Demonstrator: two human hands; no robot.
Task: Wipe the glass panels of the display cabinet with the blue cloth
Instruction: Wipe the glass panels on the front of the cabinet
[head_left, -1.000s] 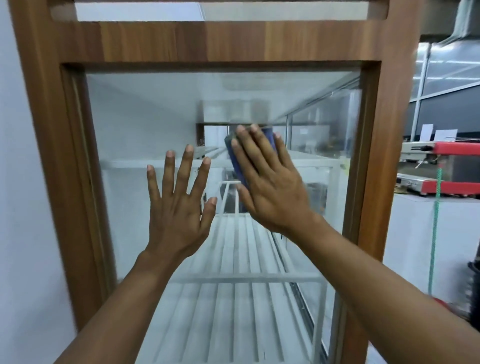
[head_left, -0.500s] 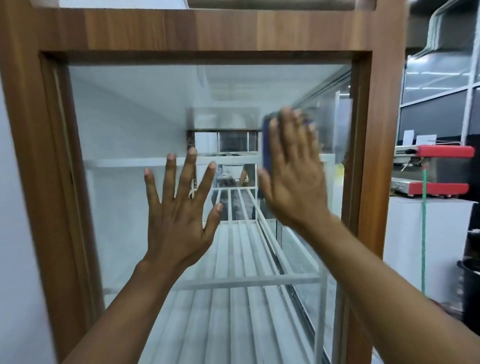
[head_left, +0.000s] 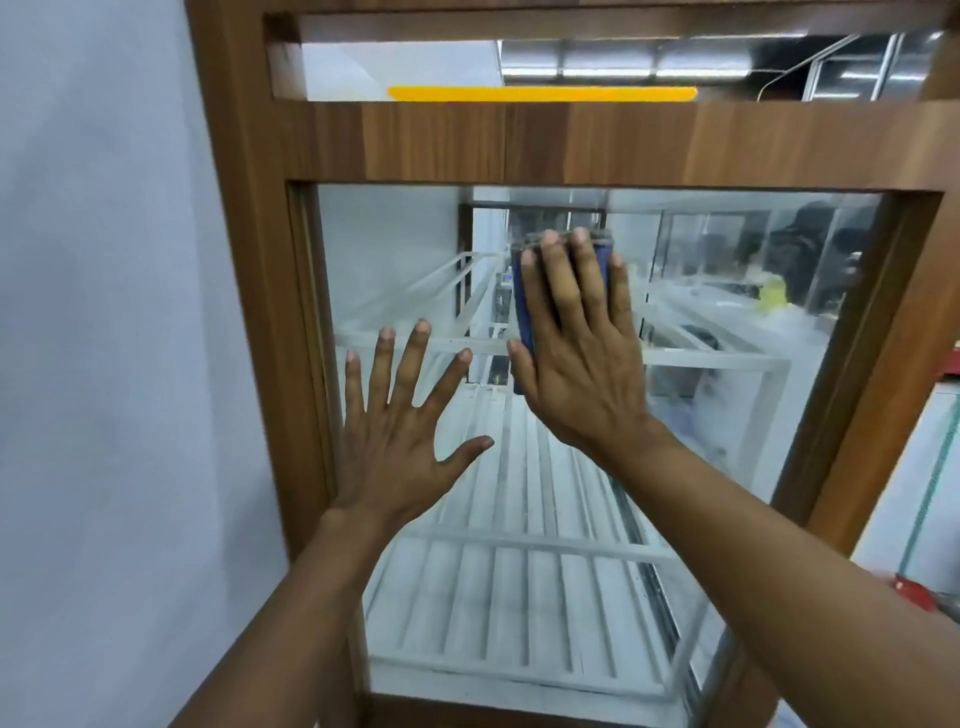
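Well, the display cabinet (head_left: 431, 140) stood right in front of me, its wooden frame filling most of my view, and the front glass panel (head_left: 727, 441) was the one I was working on. By my reckoning the job was somewhere in the middle. The pane looked fairly clear at its upper left, but a milky haze lay across its right side and lower reaches, so I judged that much of this panel was not yet wiped. The side glass on the right, seen only through the front, gave me no sign I could read either way. The white slatted shelves (head_left: 519, 597) inside showed plainly through the glass. My left grip (head_left: 400, 441) lay released and flat on the lower left of the pane, fingers spread wide, holding nothing and, I supposed, bracing me. My right grip (head_left: 582, 374) was higher, near the middle, fingers straight and close together, unclenched, pressing the blue cloth (head_left: 523, 312) flat against the glass. The cloth sat folded under that palm, only its left edge and top showing past my fingers, towards the top of the panel.
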